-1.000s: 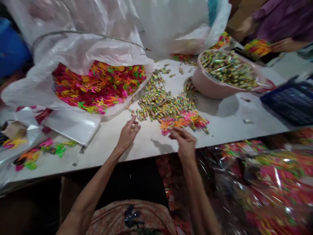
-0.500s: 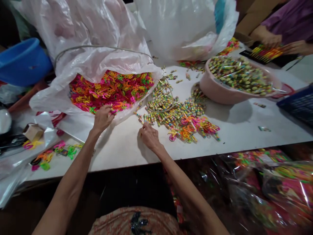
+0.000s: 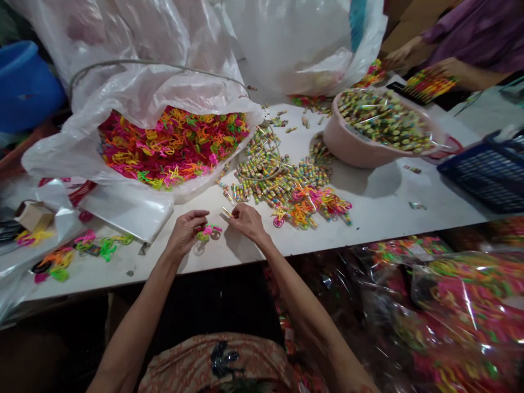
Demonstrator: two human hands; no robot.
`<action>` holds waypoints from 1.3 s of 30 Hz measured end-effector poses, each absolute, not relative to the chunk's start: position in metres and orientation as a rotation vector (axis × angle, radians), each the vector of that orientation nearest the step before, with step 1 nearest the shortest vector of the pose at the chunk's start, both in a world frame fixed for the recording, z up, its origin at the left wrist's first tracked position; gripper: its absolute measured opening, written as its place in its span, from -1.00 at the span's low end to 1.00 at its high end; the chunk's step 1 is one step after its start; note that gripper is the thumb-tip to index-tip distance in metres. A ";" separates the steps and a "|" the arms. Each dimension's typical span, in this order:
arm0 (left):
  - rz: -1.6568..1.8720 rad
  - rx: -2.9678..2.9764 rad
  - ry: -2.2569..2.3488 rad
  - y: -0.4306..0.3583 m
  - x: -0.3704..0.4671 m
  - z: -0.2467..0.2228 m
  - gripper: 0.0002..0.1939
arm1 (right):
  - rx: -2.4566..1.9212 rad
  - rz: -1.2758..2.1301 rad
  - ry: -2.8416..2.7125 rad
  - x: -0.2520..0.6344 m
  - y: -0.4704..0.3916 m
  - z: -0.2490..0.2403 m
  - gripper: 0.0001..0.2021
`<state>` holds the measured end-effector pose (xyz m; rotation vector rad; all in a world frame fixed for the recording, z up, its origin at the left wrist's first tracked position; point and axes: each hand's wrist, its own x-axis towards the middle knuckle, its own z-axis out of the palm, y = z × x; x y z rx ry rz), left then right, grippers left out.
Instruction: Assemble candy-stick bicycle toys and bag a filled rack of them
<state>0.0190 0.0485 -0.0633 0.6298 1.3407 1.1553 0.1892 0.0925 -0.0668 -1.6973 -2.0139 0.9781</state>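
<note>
My left hand is pinched on small plastic pieces in pink and green, held just above the white table. Close by on the right, my right hand grips a small candy-filled tube by one end, its other end pointing toward my left hand. A heap of similar tubes lies beyond my right hand. Beside that heap sit finished-looking pieces with tubes and coloured plastic together. Behind my left hand, an open plastic sack holds many bright plastic pieces.
A pink basin full of tubes stands at the back right, near a blue basket. Loose plastic pieces and a plastic sheet lie left. Another person's hands handle coloured pieces. Filled bags sit below the table edge.
My left hand has come out of the sack's mouth toward me, carrying pink and green plastic pieces. My right hand has lifted a tube from the heap's edge, and the hands are closer together.
</note>
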 end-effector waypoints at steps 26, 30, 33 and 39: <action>1.089 0.277 1.198 0.008 0.052 -0.063 -0.64 | -1.066 1.876 -0.690 0.206 0.022 -0.073 -0.74; 1.050 0.274 1.143 0.010 0.058 -0.056 -0.65 | -0.995 1.947 -0.679 0.211 0.026 -0.071 -0.73; 1.023 0.295 1.098 0.009 0.059 -0.055 -0.67 | -0.949 1.974 -0.648 0.214 0.025 -0.073 -0.72; 0.976 0.282 1.060 0.005 0.066 -0.059 -0.71 | -0.943 1.959 -0.594 0.216 0.020 -0.078 -0.69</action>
